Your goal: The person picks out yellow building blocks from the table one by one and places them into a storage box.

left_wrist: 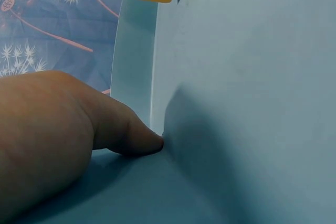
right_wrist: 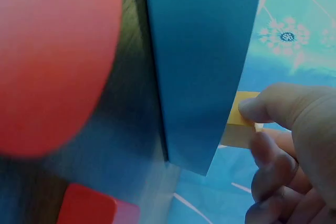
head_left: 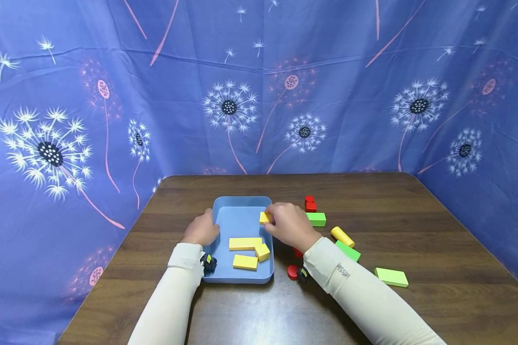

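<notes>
In the head view, the right hand (head_left: 291, 223) holds a small yellow block (head_left: 264, 218) between thumb and fingers, which pinch its right end at the right wall of the blue tray (head_left: 239, 280). The left hand (head_left: 202, 229) grips the opposite wall. Below the held block, three yellow blocks (head_left: 245, 244) lie together on the tray floor, apart from the fingers. Right of the tray, on the wooden bench (head_left: 371, 191), are a red piece (head_left: 310, 205) touching or just beside a green block (head_left: 316, 220), a yellow cylinder (head_left: 342, 236), two more green blocks (head_left: 391, 277) and a red disc (head_left: 293, 272). Dark lettering runs across the right sleeve (head_left: 371, 297), too small to read surely.

In the left wrist view, the left thumb reaches over the rim, its tip against the tray's inside; the other fingers are hidden. A yellow block shows at the top edge.

In the right wrist view, thumb and fingertips pinch the yellow block just beyond the tray wall. A red rounded surface fills the upper left, blurred, and another red piece lies lower down.
</notes>
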### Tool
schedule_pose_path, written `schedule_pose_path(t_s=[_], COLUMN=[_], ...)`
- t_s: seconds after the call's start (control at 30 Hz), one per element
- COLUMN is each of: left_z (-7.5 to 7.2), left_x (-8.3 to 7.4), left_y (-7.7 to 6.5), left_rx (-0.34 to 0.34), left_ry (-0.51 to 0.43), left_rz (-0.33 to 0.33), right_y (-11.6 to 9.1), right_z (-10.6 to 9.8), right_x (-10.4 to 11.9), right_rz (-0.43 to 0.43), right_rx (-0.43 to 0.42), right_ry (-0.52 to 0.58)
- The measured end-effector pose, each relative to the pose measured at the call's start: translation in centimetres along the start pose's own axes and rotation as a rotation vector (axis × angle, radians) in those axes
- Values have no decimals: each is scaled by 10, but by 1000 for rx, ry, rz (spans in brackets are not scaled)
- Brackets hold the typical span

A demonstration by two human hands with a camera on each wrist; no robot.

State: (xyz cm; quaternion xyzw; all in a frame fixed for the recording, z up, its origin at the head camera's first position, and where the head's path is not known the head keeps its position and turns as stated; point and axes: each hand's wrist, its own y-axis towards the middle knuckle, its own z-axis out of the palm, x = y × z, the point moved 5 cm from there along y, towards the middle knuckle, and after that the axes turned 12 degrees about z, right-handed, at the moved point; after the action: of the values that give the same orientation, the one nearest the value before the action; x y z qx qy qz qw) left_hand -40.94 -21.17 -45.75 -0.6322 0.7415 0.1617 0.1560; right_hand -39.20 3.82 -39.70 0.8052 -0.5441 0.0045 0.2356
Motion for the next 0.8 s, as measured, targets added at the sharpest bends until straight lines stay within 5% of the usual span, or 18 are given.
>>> schedule_pose_path(t_s=[0.33,0.8], left_z=[2,-1], left_x=[2,-1], left_y=[1,-1], left_rx=[-14,3], left_ry=[-12,-10], left_rz=[-14,3], right_y=[-4,-8], right_z=[14,24], right_x=[5,6], right_rz=[69,95], right_rx=[123,162], right_ry=[-85,-77])
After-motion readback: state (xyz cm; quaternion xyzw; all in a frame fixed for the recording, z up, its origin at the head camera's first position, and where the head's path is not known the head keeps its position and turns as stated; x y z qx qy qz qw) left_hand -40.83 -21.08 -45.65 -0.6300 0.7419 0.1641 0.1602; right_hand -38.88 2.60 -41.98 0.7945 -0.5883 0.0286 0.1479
